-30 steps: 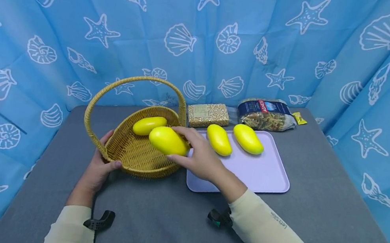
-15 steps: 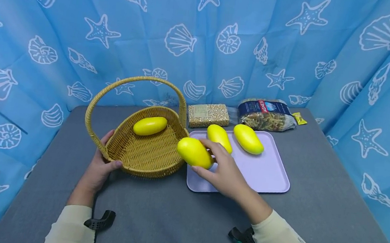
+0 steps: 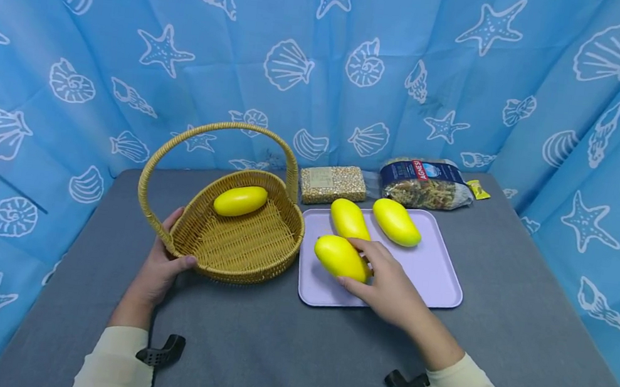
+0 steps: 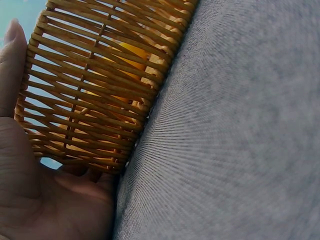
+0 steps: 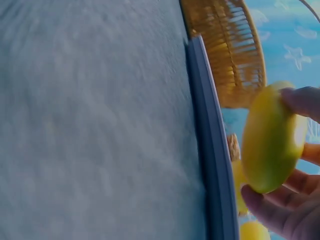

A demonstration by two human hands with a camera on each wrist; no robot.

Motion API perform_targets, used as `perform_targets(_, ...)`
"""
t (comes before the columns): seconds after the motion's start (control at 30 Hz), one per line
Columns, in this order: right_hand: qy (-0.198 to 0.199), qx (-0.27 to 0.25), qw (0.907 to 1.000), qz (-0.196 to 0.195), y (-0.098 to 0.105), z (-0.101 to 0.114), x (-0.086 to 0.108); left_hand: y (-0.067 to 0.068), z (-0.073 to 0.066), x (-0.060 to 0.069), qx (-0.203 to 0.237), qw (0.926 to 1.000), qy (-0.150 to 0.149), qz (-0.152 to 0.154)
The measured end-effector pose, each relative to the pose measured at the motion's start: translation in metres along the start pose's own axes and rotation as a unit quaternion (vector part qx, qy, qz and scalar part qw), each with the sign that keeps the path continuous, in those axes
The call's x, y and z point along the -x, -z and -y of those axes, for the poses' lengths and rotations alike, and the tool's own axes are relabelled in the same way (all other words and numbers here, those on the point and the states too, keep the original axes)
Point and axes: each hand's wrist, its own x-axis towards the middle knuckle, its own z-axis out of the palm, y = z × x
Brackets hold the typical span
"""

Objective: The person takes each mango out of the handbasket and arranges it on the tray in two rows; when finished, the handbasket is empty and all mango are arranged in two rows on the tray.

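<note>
In the head view my right hand [image 3: 391, 284] grips a yellow mango [image 3: 340, 257] over the left part of a lilac tray [image 3: 431, 282]. The right wrist view shows this mango [image 5: 272, 142] between thumb and fingers, above the tray's edge. Two more mangoes, one in the middle [image 3: 349, 218] and one to its right [image 3: 396, 222], lie on the tray. My left hand [image 3: 157, 269] holds the left rim of a wicker basket [image 3: 240, 268], thumb over the edge; its fingers are partly hidden behind the wall. Inside the basket lies one mango [image 3: 240, 201].
Behind the tray lie a clear pack of pale grains [image 3: 332, 184], a pasta bag [image 3: 426, 183] and a small yellow packet [image 3: 478, 189]. The basket's tall handle [image 3: 226, 127] arches above it. A blue shell-print curtain [image 3: 324, 62] surrounds the grey table [image 3: 270, 353].
My right hand has carried the mango out from over the basket, rightward and nearer to me, to over the tray. The left hand keeps its hold on the basket.
</note>
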Motion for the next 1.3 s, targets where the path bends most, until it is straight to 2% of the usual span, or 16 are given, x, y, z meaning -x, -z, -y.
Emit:
perform_targets(0.27, -0.064, 0.072, 0.995, 0.028, 0.009, -0.009, 0.001, -0.001, 0.0, 0.0, -0.006, 1.0, 0.004, -0.005)
perform_targets(0.57, -0.106, 0.088, 0.9892, 0.05, 0.015, -0.008, 0.004, 0.001, 0.002, -0.002, -0.007, 1.0, 0.001, -0.002)
perform_targets(0.77, -0.104, 0.087, 0.9888, 0.063, 0.021, -0.008, 0.004, 0.001, 0.002, -0.001, -0.005, 1.0, -0.003, -0.001)
perform_targets(1.3, -0.093, 0.085, 0.9904, 0.058, 0.023, -0.008, 0.005, 0.002, 0.003, -0.001, 0.004, 1.0, -0.006, 0.003)
